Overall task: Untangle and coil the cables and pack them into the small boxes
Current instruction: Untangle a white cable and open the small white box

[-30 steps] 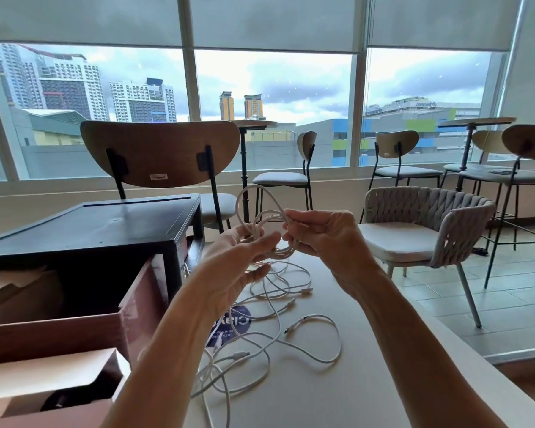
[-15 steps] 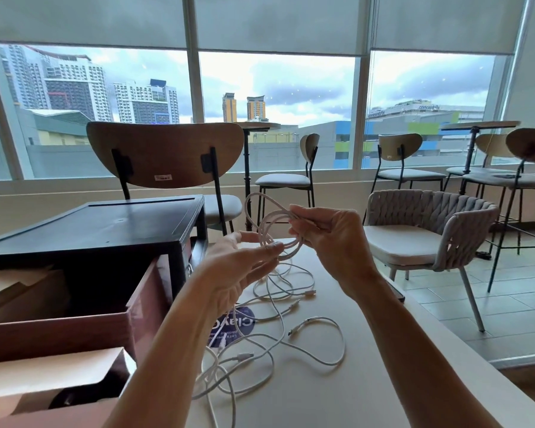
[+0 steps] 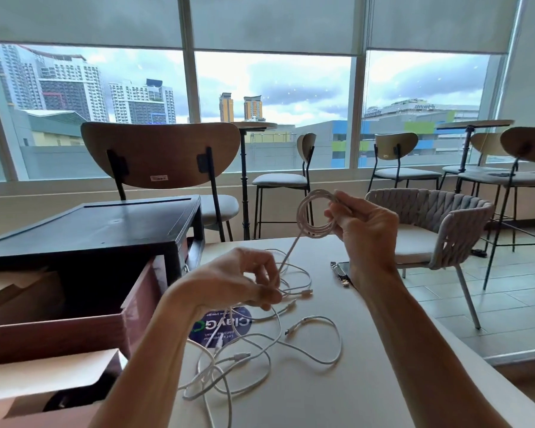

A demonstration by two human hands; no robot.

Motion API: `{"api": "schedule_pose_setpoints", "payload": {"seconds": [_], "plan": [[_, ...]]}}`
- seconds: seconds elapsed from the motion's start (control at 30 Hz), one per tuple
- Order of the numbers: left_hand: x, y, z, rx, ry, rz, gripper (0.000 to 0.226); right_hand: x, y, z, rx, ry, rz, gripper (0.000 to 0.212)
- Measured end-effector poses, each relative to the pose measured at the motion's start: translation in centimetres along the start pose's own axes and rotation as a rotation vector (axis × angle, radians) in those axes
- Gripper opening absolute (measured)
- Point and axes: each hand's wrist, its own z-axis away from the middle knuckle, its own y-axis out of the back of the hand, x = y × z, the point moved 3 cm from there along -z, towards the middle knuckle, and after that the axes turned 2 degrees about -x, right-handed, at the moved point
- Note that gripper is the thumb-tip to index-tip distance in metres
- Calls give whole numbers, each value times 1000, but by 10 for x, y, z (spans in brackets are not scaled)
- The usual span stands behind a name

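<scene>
At the table's [image 3: 368, 381] left edge we see an open brown box [image 3: 74, 329]. Our left hand [image 3: 241, 281] pinches a white strand rising to the cable coil [image 3: 314, 216], gripped in our right hand [image 3: 363, 230] above the far edge. Loose cables [image 3: 260, 353] sprawl mid-table.

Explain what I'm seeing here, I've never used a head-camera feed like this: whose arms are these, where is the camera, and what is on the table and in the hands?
There is no machine: the arms belong to a person wearing a wide-angle camera on the head, looking forward and down. The right hand holds up a small coil of white cable. A strand runs down from it to the left hand, which pinches it just above the table. More loose white cables lie tangled on the table over a round blue sticker. A dark phone-like object lies by the right wrist. Open boxes stand at the left.
</scene>
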Motion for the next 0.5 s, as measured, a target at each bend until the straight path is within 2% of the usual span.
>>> {"api": "schedule_pose_setpoints", "payload": {"seconds": [0.13, 0.27, 0.4, 0.5], "plan": [[-9, 21, 4, 124, 22, -174, 24, -1, -9, 7, -55, -117, -95, 24], [-13, 25, 4, 263, 51, -173, 14, -2, -16, 12, -123, -251, -211, 20], [-7, 12, -4, 291, -3, 146, 13, -1, -23, 18, -157, -390, -378, 19], [-1, 0, -11, 328, -33, 452, 7, 0, -26, 22, -199, -411, -337, 17]]}}
